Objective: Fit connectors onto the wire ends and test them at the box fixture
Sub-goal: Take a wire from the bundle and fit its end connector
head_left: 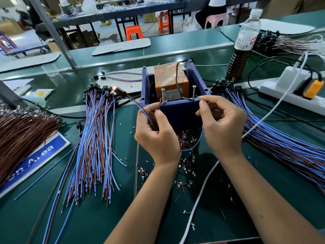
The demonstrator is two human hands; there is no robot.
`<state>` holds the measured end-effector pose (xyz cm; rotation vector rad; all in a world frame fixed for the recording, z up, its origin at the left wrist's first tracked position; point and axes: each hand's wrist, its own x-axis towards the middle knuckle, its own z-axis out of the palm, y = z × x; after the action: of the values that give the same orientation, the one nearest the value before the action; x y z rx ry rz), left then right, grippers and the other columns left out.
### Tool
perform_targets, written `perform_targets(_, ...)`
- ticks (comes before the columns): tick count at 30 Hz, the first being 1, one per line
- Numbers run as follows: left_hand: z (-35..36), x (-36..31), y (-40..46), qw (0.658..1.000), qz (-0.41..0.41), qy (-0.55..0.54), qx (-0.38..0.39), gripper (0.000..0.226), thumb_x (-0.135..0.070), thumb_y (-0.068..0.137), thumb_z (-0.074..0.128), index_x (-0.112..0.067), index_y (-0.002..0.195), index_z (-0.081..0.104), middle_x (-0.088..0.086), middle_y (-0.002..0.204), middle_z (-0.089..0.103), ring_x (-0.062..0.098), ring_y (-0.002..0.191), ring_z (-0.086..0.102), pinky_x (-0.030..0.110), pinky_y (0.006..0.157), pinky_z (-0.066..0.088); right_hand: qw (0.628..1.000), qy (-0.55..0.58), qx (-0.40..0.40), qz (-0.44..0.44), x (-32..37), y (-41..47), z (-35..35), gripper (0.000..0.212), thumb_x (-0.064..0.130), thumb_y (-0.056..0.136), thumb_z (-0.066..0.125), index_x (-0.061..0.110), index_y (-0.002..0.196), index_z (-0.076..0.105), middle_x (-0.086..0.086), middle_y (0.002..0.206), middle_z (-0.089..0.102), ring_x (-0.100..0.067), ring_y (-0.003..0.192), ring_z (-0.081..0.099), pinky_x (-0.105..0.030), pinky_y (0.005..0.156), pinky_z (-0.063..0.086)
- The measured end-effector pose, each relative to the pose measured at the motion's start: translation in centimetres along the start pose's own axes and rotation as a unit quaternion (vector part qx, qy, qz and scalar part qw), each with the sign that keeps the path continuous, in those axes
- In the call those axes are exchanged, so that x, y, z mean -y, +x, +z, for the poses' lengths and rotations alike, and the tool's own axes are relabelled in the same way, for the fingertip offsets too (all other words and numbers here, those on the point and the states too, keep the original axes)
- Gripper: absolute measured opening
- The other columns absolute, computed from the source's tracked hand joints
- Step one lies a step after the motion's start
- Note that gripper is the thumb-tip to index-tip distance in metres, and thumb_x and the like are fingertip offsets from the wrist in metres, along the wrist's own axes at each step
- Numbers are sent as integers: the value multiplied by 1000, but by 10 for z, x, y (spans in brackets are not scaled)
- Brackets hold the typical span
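A blue box fixture (pixel 179 111) stands at the table's middle, holding an orange block (pixel 171 80) and two upright screws (pixel 163 95). My left hand (pixel 155 132) pinches a brown wire end against the left screw. My right hand (pixel 221 124) holds the blue wire end (pixel 198 98) up near the right screw (pixel 194 91). The wire pair loops below my hands and runs left to a black lamp holder (pixel 119 90), whose tip glows orange.
Bundles of blue-and-brown wires lie left (pixel 95 138) and right (pixel 281 138) of the box. Small loose connectors (pixel 186 138) are scattered in front of it. A bottle (pixel 243 44), a white power strip (pixel 288 92), a white cable (pixel 198 199) and a brown wire heap (pixel 21 134) surround the work.
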<state>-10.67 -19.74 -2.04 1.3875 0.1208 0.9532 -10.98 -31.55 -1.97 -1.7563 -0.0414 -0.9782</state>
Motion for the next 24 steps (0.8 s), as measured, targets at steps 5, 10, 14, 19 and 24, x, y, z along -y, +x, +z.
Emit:
perform_targets(5, 6, -27, -21, 994, 96, -23, 53, 14, -4, 93, 57, -9, 95, 69, -18, 67, 50, 5, 55, 45, 20, 53, 35, 999, 21, -24, 39, 1, 5, -28, 12, 15, 99, 67, 17, 102, 78, 5, 73, 74, -12, 61, 69, -25, 61, 53)
perform_targets(10, 62, -61, -58, 966, -29, -59, 249, 15, -6, 90, 60, -15, 86, 70, -13, 62, 58, 3, 53, 49, 18, 52, 40, 993, 14, -78, 90, -5, 16, -94, 7, 19, 96, 69, 23, 100, 74, 0, 73, 76, -15, 48, 63, -23, 51, 50)
perform_targets(14, 123, -66, -93, 857, -184, 31, 481, 17, -13, 82, 62, -12, 66, 66, -5, 56, 56, 18, 59, 50, 28, 60, 41, 973, -4, -176, 148, -14, 25, -152, 9, 23, 88, 70, 30, 84, 75, 4, 69, 75, -13, 48, 60, -22, 45, 46)
perform_targets(19, 181, -54, -142, 720, -354, 97, 589, 18, -20, 83, 58, -4, 75, 62, 11, 65, 52, 24, 46, 40, 19, 44, 31, 949, -72, -207, 228, -27, 23, -198, 9, 23, 81, 72, 26, 72, 73, 9, 63, 71, -7, 52, 61, -28, 54, 54)
perform_targets(24, 200, -33, -140, 747, -412, 91, 514, 35, -15, 101, 42, 7, 106, 69, 9, 69, 48, 20, 48, 34, 21, 45, 27, 930, -287, -78, 215, -32, 25, -216, 2, 26, 88, 75, 25, 88, 77, 5, 88, 73, -22, 81, 71, -37, 79, 56)
